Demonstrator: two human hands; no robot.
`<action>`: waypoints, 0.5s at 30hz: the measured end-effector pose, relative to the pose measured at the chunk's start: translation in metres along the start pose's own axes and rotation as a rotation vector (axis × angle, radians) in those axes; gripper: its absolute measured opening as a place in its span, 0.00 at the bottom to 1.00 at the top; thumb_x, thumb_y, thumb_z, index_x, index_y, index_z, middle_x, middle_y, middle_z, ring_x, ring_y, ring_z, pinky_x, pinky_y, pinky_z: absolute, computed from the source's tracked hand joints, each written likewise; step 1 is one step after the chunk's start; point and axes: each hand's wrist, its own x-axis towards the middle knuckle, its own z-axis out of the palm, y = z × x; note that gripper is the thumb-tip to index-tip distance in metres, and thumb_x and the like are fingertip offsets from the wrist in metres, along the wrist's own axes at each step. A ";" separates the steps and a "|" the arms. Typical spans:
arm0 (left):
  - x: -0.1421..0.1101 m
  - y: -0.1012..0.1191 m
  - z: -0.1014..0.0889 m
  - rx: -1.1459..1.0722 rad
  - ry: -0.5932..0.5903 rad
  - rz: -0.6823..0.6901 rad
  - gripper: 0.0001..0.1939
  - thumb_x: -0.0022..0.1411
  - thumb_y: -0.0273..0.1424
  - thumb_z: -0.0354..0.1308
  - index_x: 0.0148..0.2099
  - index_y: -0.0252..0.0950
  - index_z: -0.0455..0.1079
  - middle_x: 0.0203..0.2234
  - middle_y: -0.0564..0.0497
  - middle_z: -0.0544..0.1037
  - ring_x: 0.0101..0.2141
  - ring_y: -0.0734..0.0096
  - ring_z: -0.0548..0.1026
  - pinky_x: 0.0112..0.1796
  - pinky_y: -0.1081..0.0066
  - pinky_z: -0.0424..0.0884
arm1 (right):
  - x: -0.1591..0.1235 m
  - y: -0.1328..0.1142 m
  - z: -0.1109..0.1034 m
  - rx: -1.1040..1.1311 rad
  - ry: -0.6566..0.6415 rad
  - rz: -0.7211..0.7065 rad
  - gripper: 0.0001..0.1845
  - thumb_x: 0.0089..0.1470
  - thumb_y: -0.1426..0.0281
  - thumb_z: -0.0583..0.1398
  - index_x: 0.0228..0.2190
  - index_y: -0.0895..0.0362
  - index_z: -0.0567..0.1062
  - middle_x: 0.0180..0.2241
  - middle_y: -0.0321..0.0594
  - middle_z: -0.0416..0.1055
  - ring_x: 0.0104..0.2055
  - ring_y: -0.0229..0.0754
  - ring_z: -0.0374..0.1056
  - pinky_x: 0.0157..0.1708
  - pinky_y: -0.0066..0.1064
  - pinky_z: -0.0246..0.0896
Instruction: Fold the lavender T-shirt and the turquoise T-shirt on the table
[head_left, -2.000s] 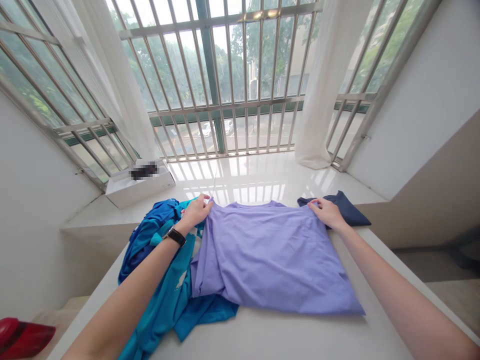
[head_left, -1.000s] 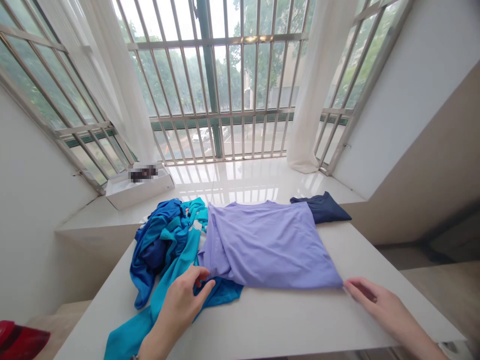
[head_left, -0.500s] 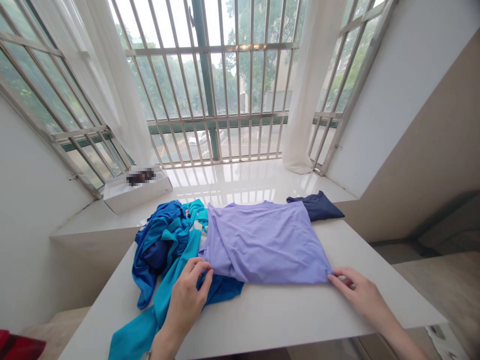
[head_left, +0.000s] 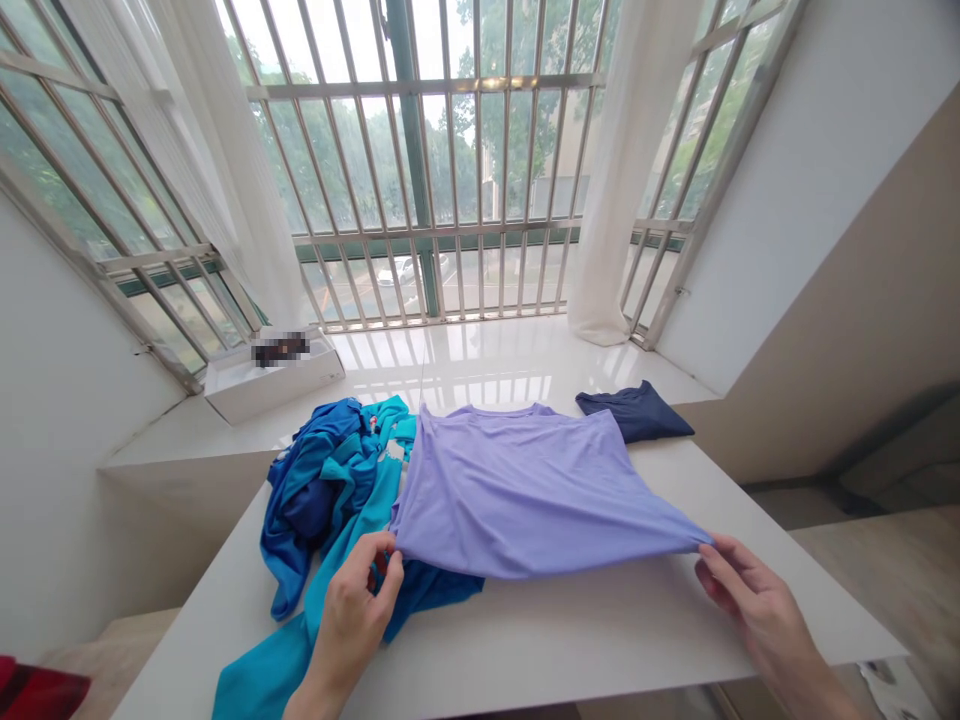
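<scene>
A lilac T-shirt lies spread on a white table, its neck towards the window. My left hand pinches the shirt's near left corner, fingers closed on the cloth. My right hand pinches the near right corner and holds it stretched out a little above the table. The near hem is taut between both hands.
A heap of blue and turquoise clothes lies left of the shirt, partly under it. A folded navy garment sits at the table's far right. Beyond is a glossy white sill with a white box, barred windows and curtains.
Both hands left the shirt's far corners, came back to the near hem, pinched its two corners and have now lifted and stretched it towards me.
</scene>
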 end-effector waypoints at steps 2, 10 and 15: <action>-0.001 0.001 -0.001 -0.032 0.007 -0.022 0.12 0.66 0.40 0.52 0.38 0.39 0.69 0.38 0.49 0.77 0.27 0.71 0.71 0.29 0.71 0.71 | -0.001 -0.001 -0.002 0.052 -0.026 0.011 0.24 0.48 0.49 0.64 0.37 0.54 0.72 0.17 0.28 0.59 0.20 0.35 0.54 0.20 0.27 0.49; -0.014 0.013 -0.004 -0.175 -0.094 -0.058 0.10 0.67 0.38 0.50 0.38 0.39 0.68 0.30 0.52 0.73 0.31 0.68 0.74 0.34 0.72 0.73 | -0.009 0.015 -0.026 -0.210 -0.074 0.000 0.24 0.49 0.46 0.60 0.35 0.53 0.73 0.14 0.30 0.63 0.19 0.38 0.58 0.21 0.29 0.54; -0.038 0.020 -0.006 -0.174 -0.227 -0.011 0.10 0.67 0.34 0.47 0.35 0.39 0.67 0.35 0.49 0.75 0.34 0.67 0.75 0.36 0.73 0.74 | -0.032 0.027 -0.051 -0.261 -0.016 0.026 0.20 0.45 0.49 0.63 0.30 0.51 0.74 0.14 0.31 0.64 0.18 0.40 0.62 0.20 0.29 0.60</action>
